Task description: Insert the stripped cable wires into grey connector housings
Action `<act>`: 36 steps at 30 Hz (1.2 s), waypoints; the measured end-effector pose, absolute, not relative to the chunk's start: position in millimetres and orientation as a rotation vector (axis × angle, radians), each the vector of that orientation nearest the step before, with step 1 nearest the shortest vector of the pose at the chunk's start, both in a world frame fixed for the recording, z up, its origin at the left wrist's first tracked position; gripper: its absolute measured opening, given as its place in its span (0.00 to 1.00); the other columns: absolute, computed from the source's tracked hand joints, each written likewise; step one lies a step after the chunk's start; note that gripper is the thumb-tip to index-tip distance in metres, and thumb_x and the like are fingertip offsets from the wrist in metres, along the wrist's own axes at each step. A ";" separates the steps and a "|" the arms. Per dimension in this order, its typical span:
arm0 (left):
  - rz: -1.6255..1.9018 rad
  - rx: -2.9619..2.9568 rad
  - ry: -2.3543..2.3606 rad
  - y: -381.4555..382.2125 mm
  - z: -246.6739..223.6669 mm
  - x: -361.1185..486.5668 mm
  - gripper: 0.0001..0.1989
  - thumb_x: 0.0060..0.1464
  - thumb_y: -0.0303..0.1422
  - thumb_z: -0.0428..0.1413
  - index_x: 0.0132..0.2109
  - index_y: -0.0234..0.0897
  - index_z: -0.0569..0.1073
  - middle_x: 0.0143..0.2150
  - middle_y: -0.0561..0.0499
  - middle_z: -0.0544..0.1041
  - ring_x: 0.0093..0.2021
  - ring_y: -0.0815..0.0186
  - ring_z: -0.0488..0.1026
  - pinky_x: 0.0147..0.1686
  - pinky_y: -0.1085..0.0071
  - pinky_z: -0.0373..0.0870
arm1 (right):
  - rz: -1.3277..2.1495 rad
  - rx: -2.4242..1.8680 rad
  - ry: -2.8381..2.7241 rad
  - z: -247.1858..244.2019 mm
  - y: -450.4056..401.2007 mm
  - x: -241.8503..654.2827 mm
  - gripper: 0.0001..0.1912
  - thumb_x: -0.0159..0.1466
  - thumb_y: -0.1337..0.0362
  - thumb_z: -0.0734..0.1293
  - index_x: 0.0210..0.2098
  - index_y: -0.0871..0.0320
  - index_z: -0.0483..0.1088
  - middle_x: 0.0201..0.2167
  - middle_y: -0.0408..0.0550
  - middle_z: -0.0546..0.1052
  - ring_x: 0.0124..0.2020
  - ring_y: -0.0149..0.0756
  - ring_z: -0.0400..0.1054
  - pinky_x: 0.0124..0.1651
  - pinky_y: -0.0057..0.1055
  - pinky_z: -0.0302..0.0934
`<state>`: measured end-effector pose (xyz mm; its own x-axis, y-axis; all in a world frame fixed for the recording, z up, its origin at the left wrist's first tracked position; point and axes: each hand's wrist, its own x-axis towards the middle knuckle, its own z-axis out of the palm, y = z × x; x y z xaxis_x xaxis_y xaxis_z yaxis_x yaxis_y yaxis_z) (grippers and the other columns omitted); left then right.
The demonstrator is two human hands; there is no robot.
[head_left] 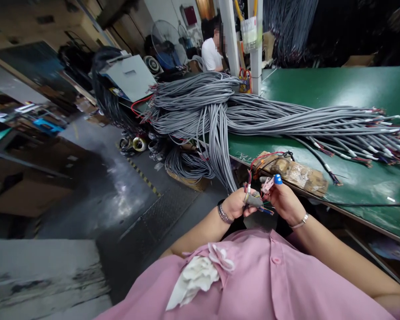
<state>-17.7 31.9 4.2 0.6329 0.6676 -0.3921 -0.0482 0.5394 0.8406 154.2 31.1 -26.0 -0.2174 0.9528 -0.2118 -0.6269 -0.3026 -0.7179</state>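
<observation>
In front of my pink shirt, my left hand (235, 205) is closed around the end of a grey cable, with thin coloured wires (267, 210) fanning out past the fingers. A grey covering (253, 199) sits at its thumb. Just to the right, my right hand (288, 203) wears a blue fingertip cap (278, 179). It pinches a small pale pink-and-white piece (267, 185), too small to identify, close to the wires. Whether that piece touches the wires is unclear. Red-tipped wires (249, 180) rise above my left hand.
A large bundle of grey cables (273, 119) lies across the green table (363, 186), some hanging over its edge. By the near edge rests a taped wooden block (296, 173) with a red wire. Coiled cables (190, 164) sit lower left. A person (211, 54) is farther back.
</observation>
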 end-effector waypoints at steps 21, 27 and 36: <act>0.609 0.963 0.874 7.6 2.5 -15.2 0.12 0.42 0.36 0.61 0.25 0.31 0.69 0.14 0.55 0.68 0.10 0.75 0.58 0.08 0.79 0.53 | 1.912 -0.767 -0.550 -6.7 18.2 156.3 0.18 0.59 0.47 0.66 0.32 0.57 0.72 0.29 0.45 0.73 0.26 0.29 0.64 0.29 0.27 0.62; 0.686 0.923 0.877 5.0 3.6 -14.3 0.12 0.43 0.37 0.60 0.25 0.32 0.68 0.14 0.55 0.67 0.10 0.76 0.57 0.09 0.79 0.50 | 1.758 -0.861 -0.650 -9.4 13.2 153.8 0.15 0.61 0.52 0.67 0.32 0.58 0.72 0.26 0.43 0.71 0.25 0.28 0.62 0.28 0.25 0.60; 0.665 0.896 0.901 11.3 -2.9 -12.2 0.13 0.43 0.39 0.60 0.26 0.33 0.67 0.14 0.56 0.67 0.10 0.76 0.58 0.10 0.78 0.50 | 1.785 -0.844 -0.581 -13.5 15.1 154.3 0.19 0.59 0.47 0.66 0.31 0.58 0.72 0.24 0.43 0.72 0.23 0.29 0.63 0.26 0.26 0.59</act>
